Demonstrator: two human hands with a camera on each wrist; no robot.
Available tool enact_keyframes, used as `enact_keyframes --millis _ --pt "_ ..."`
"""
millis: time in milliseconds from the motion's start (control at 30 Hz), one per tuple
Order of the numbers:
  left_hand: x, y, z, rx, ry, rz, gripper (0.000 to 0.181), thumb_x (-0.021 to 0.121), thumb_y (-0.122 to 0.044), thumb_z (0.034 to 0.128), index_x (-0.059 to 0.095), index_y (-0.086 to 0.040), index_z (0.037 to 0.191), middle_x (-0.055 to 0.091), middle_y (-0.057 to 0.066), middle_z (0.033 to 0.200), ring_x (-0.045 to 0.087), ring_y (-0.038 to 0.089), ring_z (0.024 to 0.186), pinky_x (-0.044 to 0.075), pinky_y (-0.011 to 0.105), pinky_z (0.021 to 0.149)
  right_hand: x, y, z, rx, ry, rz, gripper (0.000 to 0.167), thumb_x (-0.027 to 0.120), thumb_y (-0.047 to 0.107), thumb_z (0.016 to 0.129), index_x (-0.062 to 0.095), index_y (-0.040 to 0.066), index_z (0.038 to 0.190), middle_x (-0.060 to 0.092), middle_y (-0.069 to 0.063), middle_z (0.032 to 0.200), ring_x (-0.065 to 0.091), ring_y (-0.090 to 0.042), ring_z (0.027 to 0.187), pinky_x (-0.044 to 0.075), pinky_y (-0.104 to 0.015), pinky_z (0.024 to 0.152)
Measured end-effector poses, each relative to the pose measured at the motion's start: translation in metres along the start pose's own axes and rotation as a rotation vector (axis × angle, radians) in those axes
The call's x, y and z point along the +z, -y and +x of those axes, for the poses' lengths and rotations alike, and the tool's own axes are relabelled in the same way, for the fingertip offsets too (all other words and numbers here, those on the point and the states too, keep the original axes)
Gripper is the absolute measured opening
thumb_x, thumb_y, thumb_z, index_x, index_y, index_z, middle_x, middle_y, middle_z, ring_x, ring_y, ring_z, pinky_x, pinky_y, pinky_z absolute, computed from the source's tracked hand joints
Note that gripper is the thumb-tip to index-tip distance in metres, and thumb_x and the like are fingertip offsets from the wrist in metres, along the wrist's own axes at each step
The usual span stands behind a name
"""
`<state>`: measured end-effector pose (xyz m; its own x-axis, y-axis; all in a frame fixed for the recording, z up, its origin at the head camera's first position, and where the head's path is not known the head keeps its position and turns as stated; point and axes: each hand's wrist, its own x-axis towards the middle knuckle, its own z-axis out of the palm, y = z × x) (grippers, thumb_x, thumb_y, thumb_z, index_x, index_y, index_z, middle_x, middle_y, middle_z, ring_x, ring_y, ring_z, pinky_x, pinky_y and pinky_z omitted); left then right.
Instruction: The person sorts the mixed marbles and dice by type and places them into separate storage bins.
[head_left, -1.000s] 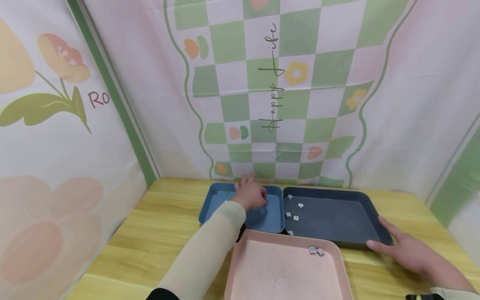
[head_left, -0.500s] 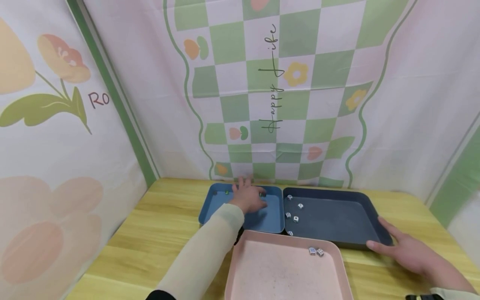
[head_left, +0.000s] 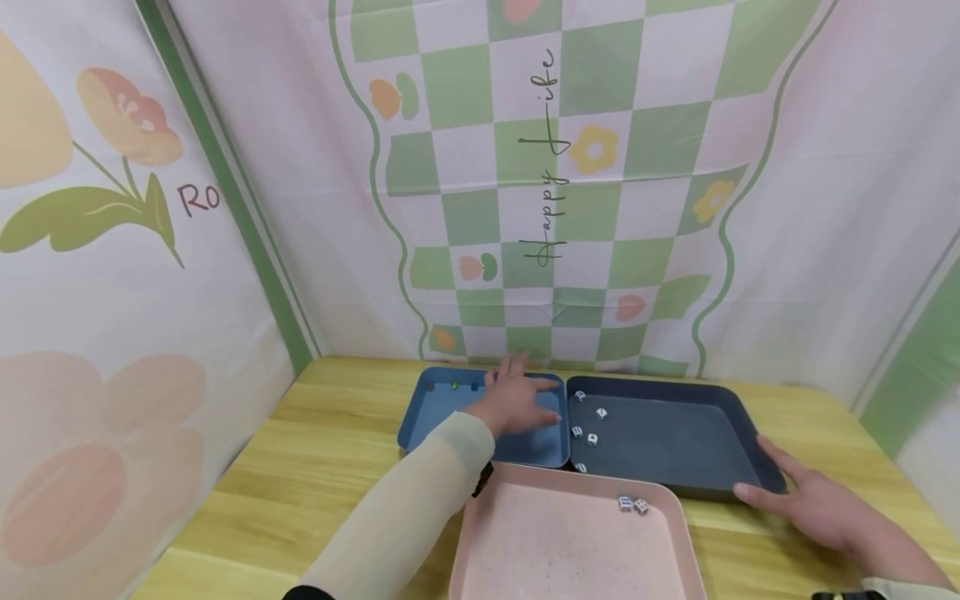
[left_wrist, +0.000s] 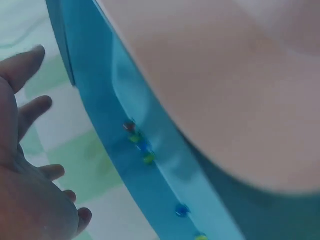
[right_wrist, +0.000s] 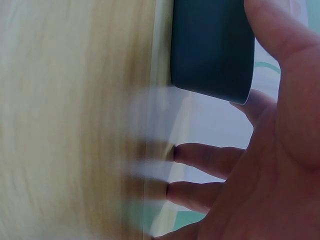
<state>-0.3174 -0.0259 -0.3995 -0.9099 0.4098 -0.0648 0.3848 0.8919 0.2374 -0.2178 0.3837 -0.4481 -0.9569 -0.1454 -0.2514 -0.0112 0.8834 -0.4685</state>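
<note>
My left hand (head_left: 516, 402) hovers over the blue tray (head_left: 435, 421), its fingers spread and nothing held between them. Small glassy coloured pieces lie along that tray's far side; a green one (head_left: 453, 385) and a blue one (head_left: 475, 386) show left of the hand. The left wrist view has red, yellow-green and blue pieces (left_wrist: 142, 146) clustered near the tray wall, too blurred to tell their shape. At the near right corner of the dark grey tray (head_left: 682, 442), my right hand (head_left: 825, 504) rests its thumb and straight forefinger against the outside. Its other fingers (right_wrist: 200, 195) extend low beside the table.
Several white dice (head_left: 592, 439) sit in the left part of the dark tray. Nearer me, a pink tray (head_left: 555, 550) bears two white dice (head_left: 632, 505). The wooden table (head_left: 300, 467) ends at a patterned cloth backdrop (head_left: 525, 208).
My left thumb and forefinger, close together one second ago, have spread apart. The hand has moved right over the blue tray, uncovering a blue piece. My right hand stays put.
</note>
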Motion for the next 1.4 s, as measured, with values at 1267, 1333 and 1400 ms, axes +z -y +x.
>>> enact_keyframes --millis 1267,1333,1400 --pt "0.047 -0.084 -0.042 0.342 0.145 0.193 0.03 0.07 -0.052 0.0898 0.065 -0.058 0.119 0.01 -0.007 0.165 -0.002 0.027 0.15 0.014 0.05 0.115 0.003 0.001 -0.001 -0.02 -0.021 -0.01 0.101 0.05 0.059 0.099 -0.004 -0.006 0.154 0.029 -0.053 0.133 0.04 -0.07 0.113 0.038 -0.072 0.084" --pt "0.049 -0.085 -0.042 0.331 0.146 0.191 0.029 0.07 -0.052 0.09 0.065 -0.058 0.118 0.013 -0.007 0.165 0.0 0.027 0.151 0.014 0.05 0.115 0.003 -0.001 -0.001 -0.025 -0.025 -0.015 0.101 0.05 0.059 0.099 -0.004 -0.006 0.154 0.029 -0.053 0.133 0.04 -0.071 0.112 0.038 -0.072 0.083" --pt "0.049 -0.087 -0.042 0.317 0.145 0.184 0.027 0.071 -0.052 0.0895 0.067 -0.057 0.116 0.016 -0.007 0.164 0.001 0.026 0.151 0.015 0.05 0.115 0.003 -0.002 -0.002 -0.028 -0.028 -0.016 0.101 0.051 0.058 0.099 -0.003 -0.006 0.154 0.028 -0.053 0.133 0.04 -0.071 0.112 0.039 -0.072 0.083"
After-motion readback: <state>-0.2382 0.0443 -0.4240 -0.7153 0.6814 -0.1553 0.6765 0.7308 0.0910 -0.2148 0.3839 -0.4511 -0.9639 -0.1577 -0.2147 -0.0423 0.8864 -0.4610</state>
